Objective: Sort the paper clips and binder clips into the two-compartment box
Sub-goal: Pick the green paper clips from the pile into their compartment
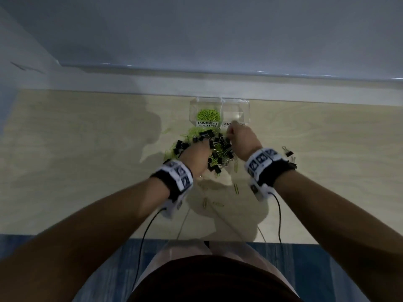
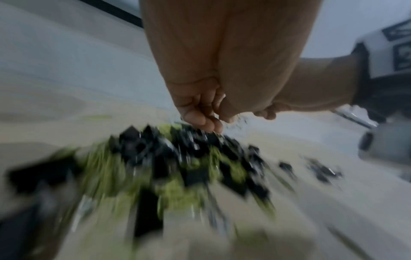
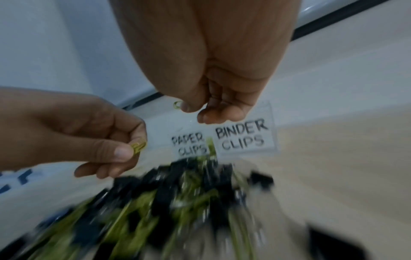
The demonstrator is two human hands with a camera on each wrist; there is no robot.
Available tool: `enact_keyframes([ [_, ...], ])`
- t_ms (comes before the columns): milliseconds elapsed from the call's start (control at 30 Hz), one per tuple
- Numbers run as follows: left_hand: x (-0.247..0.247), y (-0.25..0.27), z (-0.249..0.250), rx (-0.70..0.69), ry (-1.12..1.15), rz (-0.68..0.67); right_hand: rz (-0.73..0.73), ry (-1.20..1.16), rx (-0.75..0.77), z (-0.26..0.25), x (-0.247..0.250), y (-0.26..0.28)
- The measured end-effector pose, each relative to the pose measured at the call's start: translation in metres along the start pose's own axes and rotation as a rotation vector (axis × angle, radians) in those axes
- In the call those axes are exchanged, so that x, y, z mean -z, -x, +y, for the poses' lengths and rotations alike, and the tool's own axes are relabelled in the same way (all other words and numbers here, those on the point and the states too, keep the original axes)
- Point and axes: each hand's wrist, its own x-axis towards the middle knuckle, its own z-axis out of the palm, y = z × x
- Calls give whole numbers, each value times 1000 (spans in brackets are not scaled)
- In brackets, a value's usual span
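Note:
A clear two-compartment box (image 1: 245, 105) stands at the back of the table. Its left half, labelled PAPER CLIPS (image 3: 189, 145), holds green paper clips (image 1: 208, 115); the right half, labelled BINDER CLIPS (image 3: 242, 136), looks empty. In front of it lies a mixed pile (image 1: 214, 149) of black binder clips and green paper clips. My left hand (image 1: 202, 149) hovers over the pile and pinches a green paper clip (image 3: 138, 146). My right hand (image 3: 195, 112) is just before the box's front wall and pinches a green paper clip (image 3: 176, 105) between thumb and fingers.
A few stray binder clips (image 1: 287, 152) lie to the right of my right wrist. Loose paper clips (image 1: 236, 188) are scattered toward the table's front edge (image 1: 87, 233). A white ledge (image 1: 130, 83) runs right behind the box. Cables hang from both wrist cameras.

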Motion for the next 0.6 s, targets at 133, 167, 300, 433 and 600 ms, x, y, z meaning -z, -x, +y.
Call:
enact_keyframes([
  [133,52,-48,-6,60,152,186,55,31,-4,-22,17,-51],
  [167,62,-57,-7,55,154,228,49,59,-4,-26,19,-60],
  [300,80,-74,-12,74,192,247,32,97,0,-28,16,-71],
  [433,54,-43,-26,17,195,249,81,30,87,-12,1,-30],
  [600,-1,7,-37,0,54,48,-82,14,61,14,-41,33],
])
